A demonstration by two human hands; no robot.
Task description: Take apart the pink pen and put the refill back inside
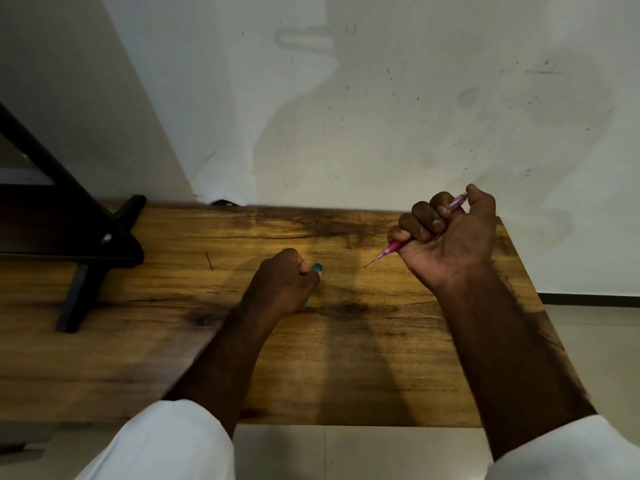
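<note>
My right hand (446,233) is raised over the right side of the wooden table (346,358), fisted around the pink pen (389,249). The pen's tapered nose and thin tip stick out below the fist, pointing down-left; its back end shows above the thumb. My left hand (284,282) rests on the table near the middle, closed around a teal object (317,267) whose end peeks out past the fingers. Most of the teal object is hidden by the hand.
A black stand (86,237) with angled legs sits on the table's left part. A thin dark stick (209,260) lies on the wood left of my left hand. A white wall rises behind the table; pale floor tiles show at the right and below.
</note>
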